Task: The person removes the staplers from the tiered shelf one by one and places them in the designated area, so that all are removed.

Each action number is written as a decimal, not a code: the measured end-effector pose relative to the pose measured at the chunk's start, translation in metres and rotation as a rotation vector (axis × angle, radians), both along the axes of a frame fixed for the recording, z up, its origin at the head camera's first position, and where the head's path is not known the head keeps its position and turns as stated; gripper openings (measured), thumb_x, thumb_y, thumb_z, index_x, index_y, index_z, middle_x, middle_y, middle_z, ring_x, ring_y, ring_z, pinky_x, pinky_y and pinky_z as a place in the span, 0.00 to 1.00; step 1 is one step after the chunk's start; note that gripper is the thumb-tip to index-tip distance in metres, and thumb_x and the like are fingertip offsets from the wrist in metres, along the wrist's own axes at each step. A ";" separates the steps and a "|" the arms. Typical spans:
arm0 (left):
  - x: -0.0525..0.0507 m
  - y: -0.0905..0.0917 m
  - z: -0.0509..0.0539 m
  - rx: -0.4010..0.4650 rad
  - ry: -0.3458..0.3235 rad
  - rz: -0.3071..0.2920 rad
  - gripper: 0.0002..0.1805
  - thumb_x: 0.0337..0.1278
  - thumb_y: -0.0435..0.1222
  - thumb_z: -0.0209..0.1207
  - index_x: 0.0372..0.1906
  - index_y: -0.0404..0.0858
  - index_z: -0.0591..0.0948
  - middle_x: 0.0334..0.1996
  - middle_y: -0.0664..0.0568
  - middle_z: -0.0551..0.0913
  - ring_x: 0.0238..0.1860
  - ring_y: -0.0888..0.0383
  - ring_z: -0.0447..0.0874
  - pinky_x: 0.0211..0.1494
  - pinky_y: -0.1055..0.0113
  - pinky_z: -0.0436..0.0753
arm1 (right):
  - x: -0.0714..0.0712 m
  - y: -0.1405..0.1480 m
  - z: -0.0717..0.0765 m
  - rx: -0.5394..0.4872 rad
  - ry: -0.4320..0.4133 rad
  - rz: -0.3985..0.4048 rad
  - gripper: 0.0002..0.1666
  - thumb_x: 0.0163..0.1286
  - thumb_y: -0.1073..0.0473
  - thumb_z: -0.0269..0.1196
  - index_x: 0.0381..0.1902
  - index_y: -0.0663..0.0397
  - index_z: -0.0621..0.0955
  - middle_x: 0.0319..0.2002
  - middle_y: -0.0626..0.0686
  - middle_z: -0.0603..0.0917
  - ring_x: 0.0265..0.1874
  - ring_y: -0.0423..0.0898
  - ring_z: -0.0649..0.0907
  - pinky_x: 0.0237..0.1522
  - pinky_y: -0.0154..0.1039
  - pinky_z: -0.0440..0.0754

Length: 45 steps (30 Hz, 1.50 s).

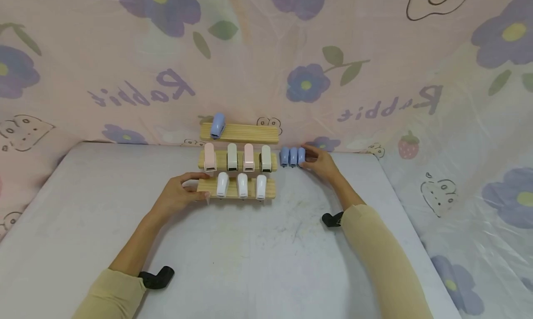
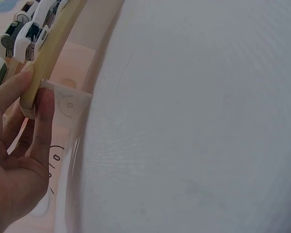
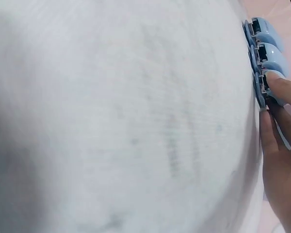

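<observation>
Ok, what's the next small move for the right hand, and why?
Probably lift the rightmost blue stapler onto the top shelf, beside the lone blue one: the right hand pinches it, that shelf has room to the right, and the left hand holds the bottom shelf.

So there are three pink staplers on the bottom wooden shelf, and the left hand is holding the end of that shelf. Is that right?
Not quite: the three staplers on the bottom wooden shelf are white, not pink, as the head view shows. The left hand is indeed holding the shelf's end.
</observation>
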<state>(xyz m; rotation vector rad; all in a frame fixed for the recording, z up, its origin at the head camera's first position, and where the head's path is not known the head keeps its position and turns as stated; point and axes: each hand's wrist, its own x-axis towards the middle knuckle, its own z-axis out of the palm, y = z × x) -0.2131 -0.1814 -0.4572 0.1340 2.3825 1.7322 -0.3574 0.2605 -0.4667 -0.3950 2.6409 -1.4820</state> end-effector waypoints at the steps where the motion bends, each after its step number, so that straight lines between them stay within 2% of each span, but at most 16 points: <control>1: 0.000 0.000 0.000 0.004 0.001 0.000 0.36 0.51 0.40 0.74 0.66 0.37 0.75 0.65 0.37 0.72 0.55 0.46 0.82 0.44 0.68 0.81 | 0.000 0.000 0.000 -0.011 -0.009 -0.001 0.40 0.62 0.70 0.70 0.71 0.57 0.70 0.64 0.65 0.74 0.60 0.61 0.77 0.61 0.52 0.74; 6: 0.000 -0.001 -0.002 0.008 0.000 0.002 0.37 0.51 0.41 0.74 0.66 0.37 0.75 0.65 0.36 0.72 0.54 0.46 0.82 0.44 0.68 0.81 | -0.001 -0.001 -0.003 -0.033 -0.037 -0.004 0.42 0.62 0.69 0.70 0.73 0.57 0.67 0.67 0.65 0.71 0.64 0.61 0.74 0.64 0.51 0.71; 11: 0.000 -0.001 -0.004 0.005 -0.006 0.007 0.37 0.51 0.42 0.74 0.66 0.38 0.74 0.64 0.37 0.73 0.54 0.48 0.83 0.44 0.68 0.81 | -0.002 -0.001 -0.005 -0.054 -0.020 -0.002 0.44 0.63 0.70 0.69 0.74 0.60 0.64 0.69 0.66 0.69 0.64 0.63 0.73 0.65 0.51 0.70; 18: -0.001 -0.001 -0.002 -0.031 0.008 -0.004 0.37 0.52 0.42 0.73 0.67 0.37 0.74 0.64 0.36 0.73 0.55 0.45 0.82 0.44 0.67 0.80 | 0.006 0.004 -0.005 -0.062 0.029 -0.065 0.39 0.62 0.68 0.70 0.70 0.58 0.71 0.67 0.62 0.73 0.62 0.61 0.76 0.63 0.51 0.72; 24: 0.001 0.001 0.001 -0.042 0.000 -0.004 0.39 0.52 0.43 0.73 0.68 0.37 0.73 0.66 0.35 0.71 0.57 0.44 0.80 0.45 0.67 0.80 | 0.013 0.006 -0.005 -0.091 0.077 -0.094 0.34 0.63 0.68 0.69 0.67 0.60 0.74 0.63 0.64 0.77 0.61 0.61 0.77 0.62 0.49 0.73; 27: 0.002 0.001 0.001 -0.049 -0.002 0.000 0.39 0.52 0.44 0.73 0.69 0.38 0.72 0.67 0.35 0.70 0.57 0.44 0.80 0.45 0.66 0.80 | 0.018 0.003 0.002 -0.153 0.081 -0.084 0.33 0.64 0.69 0.69 0.67 0.64 0.74 0.64 0.66 0.76 0.63 0.63 0.75 0.64 0.51 0.71; 32: 0.000 0.002 -0.002 -0.034 0.001 -0.003 0.38 0.52 0.43 0.74 0.67 0.38 0.74 0.66 0.36 0.72 0.54 0.46 0.82 0.44 0.67 0.80 | 0.035 -0.007 0.026 -0.234 0.080 -0.048 0.32 0.62 0.75 0.67 0.64 0.73 0.72 0.63 0.72 0.74 0.63 0.68 0.72 0.65 0.56 0.68; 37: -0.001 0.003 -0.004 -0.015 0.002 -0.001 0.36 0.51 0.42 0.74 0.66 0.38 0.75 0.66 0.37 0.72 0.53 0.47 0.82 0.44 0.67 0.81 | 0.045 -0.014 0.039 -0.224 0.148 -0.016 0.30 0.62 0.76 0.66 0.62 0.76 0.73 0.61 0.73 0.74 0.61 0.70 0.73 0.64 0.59 0.68; 45: 0.001 0.001 -0.004 -0.013 0.007 0.010 0.36 0.51 0.42 0.74 0.65 0.38 0.75 0.66 0.38 0.71 0.53 0.48 0.83 0.44 0.65 0.81 | 0.048 -0.027 0.054 -0.172 0.245 0.027 0.28 0.63 0.75 0.66 0.61 0.75 0.74 0.59 0.72 0.77 0.59 0.69 0.75 0.62 0.59 0.70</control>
